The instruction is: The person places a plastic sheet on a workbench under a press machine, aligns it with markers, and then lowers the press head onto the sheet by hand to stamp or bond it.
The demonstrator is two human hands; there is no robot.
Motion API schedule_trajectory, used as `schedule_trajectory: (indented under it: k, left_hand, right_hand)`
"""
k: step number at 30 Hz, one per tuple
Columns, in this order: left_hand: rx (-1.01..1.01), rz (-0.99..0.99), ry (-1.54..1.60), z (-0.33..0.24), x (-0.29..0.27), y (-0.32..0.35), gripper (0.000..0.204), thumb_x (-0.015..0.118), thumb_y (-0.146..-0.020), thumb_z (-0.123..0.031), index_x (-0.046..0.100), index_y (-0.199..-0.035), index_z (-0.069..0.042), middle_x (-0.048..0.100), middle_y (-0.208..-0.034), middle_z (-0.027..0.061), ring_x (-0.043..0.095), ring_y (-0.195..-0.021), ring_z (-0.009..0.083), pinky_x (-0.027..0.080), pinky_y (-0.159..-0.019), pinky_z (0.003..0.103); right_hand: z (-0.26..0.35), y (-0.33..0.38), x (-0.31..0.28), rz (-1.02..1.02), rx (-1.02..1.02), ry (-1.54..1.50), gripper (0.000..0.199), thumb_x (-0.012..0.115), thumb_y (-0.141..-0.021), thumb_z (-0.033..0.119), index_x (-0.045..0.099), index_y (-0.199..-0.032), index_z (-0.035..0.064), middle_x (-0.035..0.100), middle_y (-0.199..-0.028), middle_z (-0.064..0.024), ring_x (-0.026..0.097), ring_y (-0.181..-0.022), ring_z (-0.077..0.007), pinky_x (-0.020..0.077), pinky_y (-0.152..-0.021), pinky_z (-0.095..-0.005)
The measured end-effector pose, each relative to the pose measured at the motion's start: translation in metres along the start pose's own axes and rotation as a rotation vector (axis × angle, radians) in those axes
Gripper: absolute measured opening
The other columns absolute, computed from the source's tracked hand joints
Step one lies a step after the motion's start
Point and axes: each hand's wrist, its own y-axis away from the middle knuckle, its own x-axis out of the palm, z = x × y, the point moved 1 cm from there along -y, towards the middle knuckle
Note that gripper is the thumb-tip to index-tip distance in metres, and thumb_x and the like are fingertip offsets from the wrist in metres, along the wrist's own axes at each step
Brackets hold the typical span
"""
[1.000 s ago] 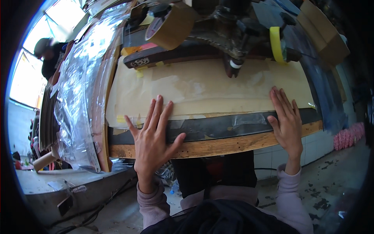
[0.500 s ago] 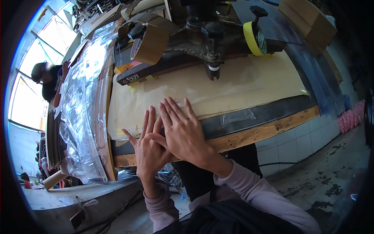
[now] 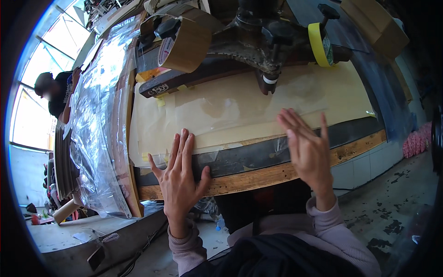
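Workshop bench [image 3: 277,173] carries a tan sheet [image 3: 240,108] lying mostly flat; left hand [image 3: 181,177], fingers spread, presses its 7 o'clock corner, right hand [image 3: 308,150] hovers open at 4 o'clock, smoothing apparently unfinished

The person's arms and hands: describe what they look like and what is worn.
Both hands, left hand and right hand, are bare: no gloves, and no rings or watch visible. Each forearm wears a pale pinkish-mauve ribbed knit sleeve ending in a snug cuff at the wrist.

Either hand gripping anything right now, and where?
Nothing is gripped. The left hand lies flat, fingers spread, on the clear film at the bench's near edge; the right hand is open above it.
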Motion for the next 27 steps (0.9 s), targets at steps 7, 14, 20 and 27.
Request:
schedule_trajectory:
  k: [7, 14, 20, 27]
  left_hand:
    - [-0.016, -0.048, -0.069, -0.001, -0.004, 0.004, 0.065, 0.052, -0.078, -0.030, 0.040, -0.138, -0.009, 0.041, -0.144, 0.0037, 0.037, -0.134, 0.0178, 0.007, -0.107, 0.052]
    - [-0.061, -0.076, -0.132, -0.004, -0.002, 0.006, 0.065, 0.052, -0.076, -0.028, 0.040, -0.138, -0.010, 0.044, -0.141, 0.0002, 0.036, -0.133, 0.0209, -0.001, -0.108, 0.058]
    - [-0.092, -0.101, -0.139, -0.005, 0.003, 0.008, 0.064, 0.052, -0.077, -0.027, 0.040, -0.137, -0.010, 0.043, -0.141, -0.0018, 0.034, -0.134, 0.0222, -0.011, -0.104, 0.067]
    - [-0.056, -0.193, -0.210, -0.011, -0.001, -0.002, 0.046, 0.052, -0.083, -0.030, 0.052, -0.123, -0.008, 0.049, -0.132, -0.0004, 0.032, -0.134, 0.0228, -0.008, -0.103, 0.071]
  right_hand:
    - [-0.035, 0.009, -0.025, -0.028, 0.132, 0.122, 0.035, 0.035, -0.098, 0.019, 0.064, -0.116, 0.0123, 0.062, -0.120, -0.0018, 0.054, -0.118, -0.0178, 0.0189, -0.111, -0.0501]
    - [-0.052, 0.015, -0.029, -0.075, 0.207, 0.183, 0.034, 0.035, -0.098, 0.019, 0.062, -0.119, 0.0149, 0.060, -0.123, 0.0004, 0.052, -0.120, -0.0181, 0.0182, -0.111, -0.0507]
    - [-0.053, 0.021, -0.026, -0.082, 0.191, 0.271, 0.033, 0.037, -0.098, 0.019, 0.063, -0.118, 0.0168, 0.061, -0.122, 0.0035, 0.046, -0.126, -0.0217, 0.0117, -0.110, -0.0589]
    - [-0.047, 0.012, -0.026, -0.140, 0.068, 0.349, 0.024, 0.050, -0.092, 0.018, 0.065, -0.109, 0.0087, 0.062, -0.119, -0.0018, 0.043, -0.128, -0.0231, 0.0142, -0.108, -0.0622]
